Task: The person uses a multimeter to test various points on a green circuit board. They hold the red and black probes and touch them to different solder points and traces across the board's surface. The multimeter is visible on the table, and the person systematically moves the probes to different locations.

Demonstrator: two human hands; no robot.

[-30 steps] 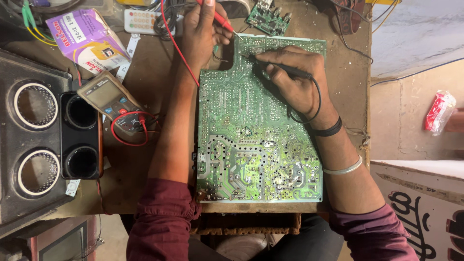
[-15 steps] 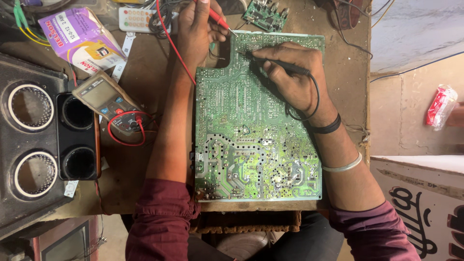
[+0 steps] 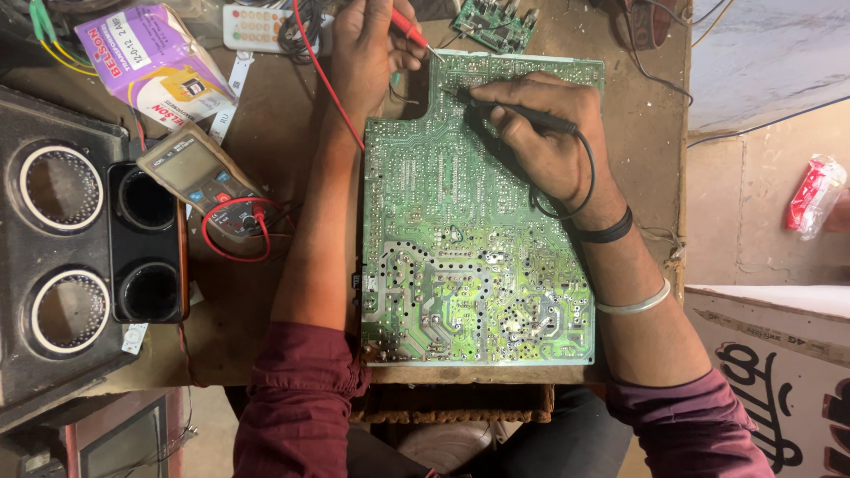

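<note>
So I had one big green circuit board (image 3: 469, 257) lying solder side up on the table (image 3: 266, 133), right in front of me. My left hand (image 3: 367, 49) was up at the board's top left corner, fingers pinched around one red probe (image 3: 409, 29) with its tip touching the board's top edge. My right hand (image 3: 544, 133) rested on the upper part of the board, fingers clenched around one black probe (image 3: 509, 111), tip down on the solder joints near the red one. So two probes, one per hand. One multimeter (image 3: 204, 181) sat to the left of my left arm, with a red lead looping beside it. Further left was one black speaker box (image 3: 62, 257) showing two round grilles. One small green board (image 3: 494, 25) lay just above the big one, and one purple and white box (image 3: 155, 62) sat at the top left.
</note>
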